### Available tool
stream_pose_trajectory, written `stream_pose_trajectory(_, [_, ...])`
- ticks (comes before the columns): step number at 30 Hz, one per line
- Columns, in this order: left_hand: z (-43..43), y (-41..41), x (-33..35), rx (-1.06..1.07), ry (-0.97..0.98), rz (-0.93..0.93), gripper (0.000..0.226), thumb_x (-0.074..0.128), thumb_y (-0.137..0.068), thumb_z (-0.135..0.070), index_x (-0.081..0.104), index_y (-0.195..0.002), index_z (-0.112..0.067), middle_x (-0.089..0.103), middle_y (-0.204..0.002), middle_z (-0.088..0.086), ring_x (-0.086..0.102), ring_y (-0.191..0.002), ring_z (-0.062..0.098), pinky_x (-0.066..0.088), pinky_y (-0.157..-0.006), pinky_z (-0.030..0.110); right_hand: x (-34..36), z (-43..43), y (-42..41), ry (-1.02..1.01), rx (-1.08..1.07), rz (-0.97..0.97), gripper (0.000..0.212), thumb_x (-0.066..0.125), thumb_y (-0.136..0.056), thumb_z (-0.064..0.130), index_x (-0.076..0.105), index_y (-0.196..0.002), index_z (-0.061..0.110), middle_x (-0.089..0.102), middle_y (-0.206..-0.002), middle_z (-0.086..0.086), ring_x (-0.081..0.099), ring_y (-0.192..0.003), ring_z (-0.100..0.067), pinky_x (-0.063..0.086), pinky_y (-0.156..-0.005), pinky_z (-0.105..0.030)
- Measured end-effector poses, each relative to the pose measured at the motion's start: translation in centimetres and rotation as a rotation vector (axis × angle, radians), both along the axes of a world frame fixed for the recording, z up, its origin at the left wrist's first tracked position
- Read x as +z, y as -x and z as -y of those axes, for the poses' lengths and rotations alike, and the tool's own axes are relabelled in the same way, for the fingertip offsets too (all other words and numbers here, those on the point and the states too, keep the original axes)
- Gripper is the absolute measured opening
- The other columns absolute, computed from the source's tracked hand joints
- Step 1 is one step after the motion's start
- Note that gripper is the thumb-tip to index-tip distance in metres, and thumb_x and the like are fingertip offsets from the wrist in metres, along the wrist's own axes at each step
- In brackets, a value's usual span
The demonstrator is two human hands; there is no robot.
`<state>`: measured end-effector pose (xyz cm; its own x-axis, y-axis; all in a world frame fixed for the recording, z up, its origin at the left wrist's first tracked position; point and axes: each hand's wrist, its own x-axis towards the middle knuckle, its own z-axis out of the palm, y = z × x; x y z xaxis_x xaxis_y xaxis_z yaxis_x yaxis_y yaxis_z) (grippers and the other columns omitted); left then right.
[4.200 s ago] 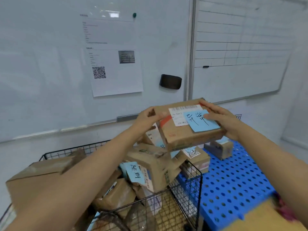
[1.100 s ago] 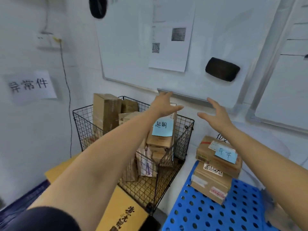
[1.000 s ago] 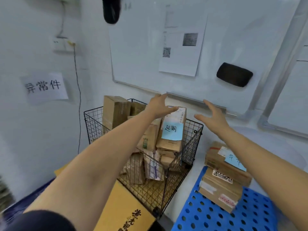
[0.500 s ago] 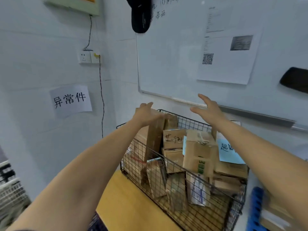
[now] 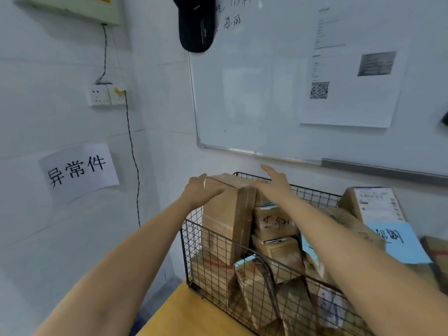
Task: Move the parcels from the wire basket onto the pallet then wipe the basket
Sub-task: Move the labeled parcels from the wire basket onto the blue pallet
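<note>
Both bare arms reach forward over a black wire basket [image 5: 194,241] that is packed with brown cardboard parcels. The tallest parcel [image 5: 228,214] stands upright in the basket's near left corner, its top rising above the rim. The left hand [image 5: 197,190] lies against the top left edge of that parcel, its fingers [image 5: 218,190] spread apart and draped across the top face. The right hand [image 5: 274,183] is at the parcel's top right corner, palm turned inward, fingers straight and apart; whether it presses the cardboard or only hovers beside it cannot be told. Neither hand has closed around the parcel. Just right of it sits a smaller box with handwriting [image 5: 274,223], with more parcels stacked below and behind. Further right, a light blue note [image 5: 397,241] is stuck on another parcel. A whiteboard [image 5: 266,93] hangs on the wall behind, and a paper sign [image 5: 77,169] is on the left wall.
</note>
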<state>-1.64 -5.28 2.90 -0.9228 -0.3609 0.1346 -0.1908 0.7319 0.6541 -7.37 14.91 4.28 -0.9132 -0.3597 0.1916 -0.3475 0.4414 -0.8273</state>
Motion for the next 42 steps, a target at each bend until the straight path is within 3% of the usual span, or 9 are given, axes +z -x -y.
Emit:
stream_pose_trajectory(6, [2.2, 1.8, -0.7, -0.010, -0.027, -0.022, 0.086, 0.061, -0.083, -0.050, 0.022, -0.147, -0.009, 0.023, -0.152, 0.014, 0.024, -0.140, 0.028, 0.024, -0.112, 0.038, -1.2, 2.7, 1.8, -0.122, 0.019, -0.007, 0.070, 0.061, -0.083, 0.040, 0.029, -0.144, 0.027, 0.030, -0.145, -0.014, 0.032, -0.133, -0.030, 0.029, -0.110, -0.040])
stream_pose_trajectory(10, [3.6, 3.5, -1.7, -0.034, -0.092, -0.014, 0.085, 0.059, -0.085, -0.049, 0.019, -0.148, -0.008, 0.020, -0.153, 0.013, 0.022, -0.141, 0.026, 0.022, -0.112, 0.037, -2.3, 3.8, 2.6, -0.156, 0.005, 0.025, 0.070, 0.060, -0.084, 0.038, 0.028, -0.145, 0.024, 0.044, -0.139, -0.005, 0.024, -0.138, -0.026, 0.025, -0.111, -0.041])
stream_pose_trajectory(15, [5.4, 7.1, -2.4, -0.101, -0.162, 0.078, 0.088, 0.059, -0.083, -0.053, 0.017, -0.149, -0.012, 0.019, -0.154, 0.013, 0.023, -0.141, 0.029, 0.025, -0.111, 0.040, -3.1, 5.3, 4.3, -0.138, -0.091, 0.109, 0.069, 0.059, -0.086, 0.036, 0.027, -0.146, 0.024, 0.022, -0.151, -0.009, 0.027, -0.137, -0.028, 0.025, -0.109, -0.034])
stream_pose_trajectory(21, [6.9, 12.4, -2.0, -0.271, -0.273, 0.149, 0.091, 0.057, -0.084, -0.055, 0.013, -0.149, -0.011, 0.019, -0.155, 0.012, 0.023, -0.141, 0.026, 0.024, -0.112, 0.039, -4.3, 7.0, 6.4, 0.015, -0.228, 0.347, 0.066, 0.050, -0.092, 0.040, 0.019, -0.148, 0.023, 0.023, -0.153, -0.006, 0.028, -0.136, -0.027, 0.028, -0.107, -0.036])
stream_pose_trajectory(27, [6.7, 13.9, -2.0, -0.404, -0.448, 0.272, 0.073, 0.065, -0.083, -0.041, 0.033, -0.141, -0.009, 0.046, -0.131, 0.004, 0.049, -0.106, 0.019, 0.041, -0.085, 0.031, -4.3, 9.4, 6.0, 0.163, -0.310, 0.571, 0.091, 0.060, -0.079, 0.055, -0.001, -0.146, 0.041, 0.018, -0.153, -0.001, 0.032, -0.131, -0.036, 0.043, -0.091, -0.056])
stream_pose_trajectory(30, [7.0, 13.3, -2.0, -0.432, -0.501, 0.228, 0.071, 0.066, -0.083, -0.036, 0.035, -0.140, -0.009, 0.047, -0.123, 0.002, 0.048, -0.100, 0.016, 0.043, -0.076, 0.026, -3.9, 10.5, 5.3, 0.175, -0.322, 0.565, 0.098, 0.065, -0.072, 0.056, 0.002, -0.145, 0.041, 0.015, -0.153, 0.002, 0.031, -0.131, -0.037, 0.041, -0.093, -0.062])
stream_pose_trajectory(33, [7.6, 11.9, -1.9, -0.416, -0.593, 0.183, 0.075, 0.070, -0.080, -0.037, 0.034, -0.141, -0.013, 0.049, -0.132, 0.003, 0.053, -0.099, 0.017, 0.047, -0.069, 0.029, -3.2, 11.2, 4.3, 0.178, -0.330, 0.553, 0.094, 0.066, -0.073, 0.051, 0.006, -0.145, 0.041, 0.014, -0.154, 0.001, 0.031, -0.130, -0.036, 0.040, -0.093, -0.063])
stream_pose_trajectory(37, [8.0, 9.4, 0.2, -0.433, -0.716, 0.113, 0.029, 0.068, -0.082, -0.036, 0.055, -0.104, -0.023, 0.061, -0.103, -0.002, 0.058, -0.084, 0.013, 0.049, -0.075, 0.034, -0.9, 11.2, 2.1, 0.238, -0.305, 0.468, 0.080, 0.059, -0.086, 0.039, 0.006, -0.147, 0.038, 0.021, -0.151, -0.004, 0.040, -0.116, -0.031, 0.046, -0.072, -0.045])
stream_pose_trajectory(42, [7.7, 5.9, 4.8, -0.441, -0.738, 0.017, 0.077, 0.071, -0.070, -0.053, 0.049, -0.129, -0.010, 0.062, -0.117, 0.004, 0.061, -0.092, 0.018, 0.050, -0.070, 0.031, 3.4, 10.2, 0.2, 0.274, -0.261, 0.288, 0.085, 0.057, -0.083, 0.045, 0.001, -0.146, 0.042, 0.019, -0.154, 0.003, 0.035, -0.131, -0.030, 0.036, -0.100, -0.058])
